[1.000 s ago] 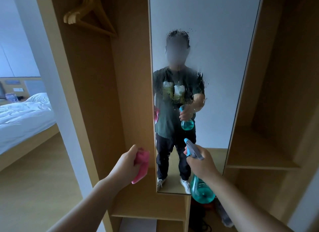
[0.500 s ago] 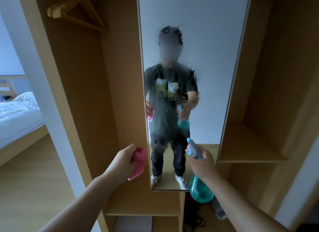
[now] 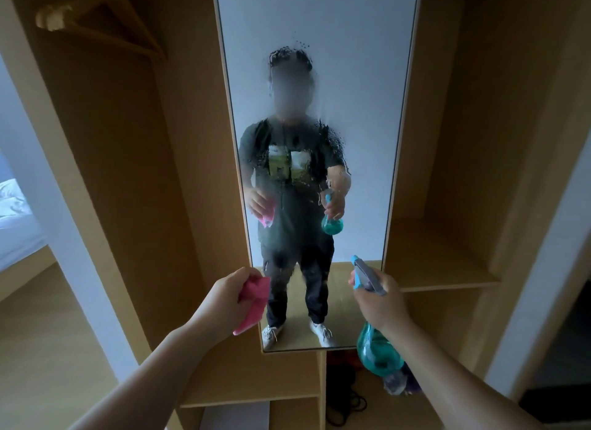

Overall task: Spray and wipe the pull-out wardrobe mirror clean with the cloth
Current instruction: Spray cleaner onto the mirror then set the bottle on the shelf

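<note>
Left hand [image 3: 224, 301] clutches one pink cloth [image 3: 254, 301]; right hand [image 3: 380, 304] grips one spray bottle [image 3: 377, 349]; one mirror [image 3: 319, 77].

We can read no text, label or number anywhere. The shirt print [image 3: 285, 165] reflected in the mirror [image 3: 367, 77] may carry letters, but spray droplets and blur leave it unreadable. The spray bottle [image 3: 377, 354] shows no legible label.

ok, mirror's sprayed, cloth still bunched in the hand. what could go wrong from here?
1. Droplets on the mirror sit mostly mid-glass; they may run and streak before the pink cloth in the left hand reaches them.
2. The right hand holds the spray bottle, so wiping is likely one-handed; the upper edge could get missed.
</note>
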`<action>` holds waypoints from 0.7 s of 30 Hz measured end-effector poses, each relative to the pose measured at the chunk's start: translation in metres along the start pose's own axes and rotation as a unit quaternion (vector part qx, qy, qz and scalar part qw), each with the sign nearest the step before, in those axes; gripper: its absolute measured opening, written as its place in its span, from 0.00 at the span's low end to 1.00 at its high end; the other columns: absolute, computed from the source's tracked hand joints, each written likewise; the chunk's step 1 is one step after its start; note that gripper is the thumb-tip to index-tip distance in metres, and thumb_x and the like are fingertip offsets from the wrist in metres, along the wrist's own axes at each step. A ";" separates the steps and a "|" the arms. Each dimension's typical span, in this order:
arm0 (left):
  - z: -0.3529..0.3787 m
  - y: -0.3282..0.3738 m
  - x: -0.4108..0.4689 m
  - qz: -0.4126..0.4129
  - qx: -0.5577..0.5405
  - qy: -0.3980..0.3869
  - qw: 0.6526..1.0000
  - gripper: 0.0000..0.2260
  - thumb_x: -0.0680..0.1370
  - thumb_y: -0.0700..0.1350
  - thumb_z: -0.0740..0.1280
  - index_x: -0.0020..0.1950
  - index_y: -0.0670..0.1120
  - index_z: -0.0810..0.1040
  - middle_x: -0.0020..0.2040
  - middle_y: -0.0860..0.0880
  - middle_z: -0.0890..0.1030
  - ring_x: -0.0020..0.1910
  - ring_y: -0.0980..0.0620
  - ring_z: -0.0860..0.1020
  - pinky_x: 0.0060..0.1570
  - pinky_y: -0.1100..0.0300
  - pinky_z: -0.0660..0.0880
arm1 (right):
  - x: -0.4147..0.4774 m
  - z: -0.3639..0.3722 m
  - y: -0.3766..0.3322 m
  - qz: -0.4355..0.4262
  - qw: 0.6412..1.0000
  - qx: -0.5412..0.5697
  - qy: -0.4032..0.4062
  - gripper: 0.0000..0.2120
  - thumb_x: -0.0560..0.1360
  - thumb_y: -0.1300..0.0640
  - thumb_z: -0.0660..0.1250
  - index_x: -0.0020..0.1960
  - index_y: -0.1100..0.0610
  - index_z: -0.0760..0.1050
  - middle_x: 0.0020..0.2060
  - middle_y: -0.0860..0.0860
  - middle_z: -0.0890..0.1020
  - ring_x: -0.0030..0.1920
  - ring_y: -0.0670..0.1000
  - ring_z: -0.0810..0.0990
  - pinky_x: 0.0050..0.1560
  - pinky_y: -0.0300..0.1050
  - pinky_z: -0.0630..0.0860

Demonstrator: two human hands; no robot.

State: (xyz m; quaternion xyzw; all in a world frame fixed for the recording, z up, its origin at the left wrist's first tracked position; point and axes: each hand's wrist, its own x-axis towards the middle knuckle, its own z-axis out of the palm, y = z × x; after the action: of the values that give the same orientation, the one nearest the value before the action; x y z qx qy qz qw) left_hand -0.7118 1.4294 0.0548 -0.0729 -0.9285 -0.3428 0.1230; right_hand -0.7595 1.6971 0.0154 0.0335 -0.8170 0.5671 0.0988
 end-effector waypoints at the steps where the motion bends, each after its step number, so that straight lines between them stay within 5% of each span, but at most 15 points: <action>1: 0.002 0.002 0.000 0.000 -0.002 -0.001 1.000 0.19 0.76 0.31 0.62 0.46 0.57 0.72 0.40 0.56 0.80 0.41 0.67 0.79 0.35 0.69 0.78 | 0.000 -0.002 0.001 -0.003 1.000 0.000 0.008 0.06 0.75 0.63 0.65 0.42 0.54 0.76 0.31 0.51 0.74 0.31 0.49 0.72 0.29 0.38 0.68; 5: 0.007 0.008 0.001 0.006 -0.006 -0.008 1.000 0.16 0.75 0.32 0.63 0.52 0.54 0.74 0.43 0.60 0.79 0.42 0.68 0.78 0.36 0.72 0.75 | -0.001 -0.010 0.005 -0.004 0.999 0.021 0.046 0.04 0.76 0.62 0.66 0.43 0.54 0.76 0.33 0.51 0.76 0.34 0.49 0.75 0.34 0.39 0.69; 14: 0.017 0.017 0.004 0.016 -0.010 -0.019 1.000 0.18 0.74 0.30 0.62 0.50 0.53 0.76 0.39 0.49 0.82 0.40 0.55 0.81 0.37 0.63 0.80 | 0.004 -0.041 0.013 0.028 0.999 0.010 0.031 0.11 0.74 0.67 0.62 0.52 0.55 0.75 0.30 0.48 0.68 0.26 0.47 0.66 0.24 0.32 0.63; 21: 0.027 0.028 0.004 0.023 -0.019 -0.019 0.999 0.22 0.74 0.28 0.62 0.45 0.59 0.74 0.39 0.49 0.82 0.43 0.59 0.80 0.34 0.66 0.79 | 0.001 -0.055 0.018 0.047 0.998 0.029 0.032 0.11 0.74 0.68 0.61 0.52 0.56 0.76 0.30 0.48 0.70 0.26 0.45 0.69 0.25 0.34 0.65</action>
State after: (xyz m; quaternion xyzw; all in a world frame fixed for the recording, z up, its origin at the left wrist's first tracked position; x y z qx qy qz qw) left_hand -0.7141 1.4680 0.0532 -0.1027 -0.9220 -0.3561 0.1118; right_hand -0.7567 1.7551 0.0173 -0.0208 -0.7971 0.5956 0.0971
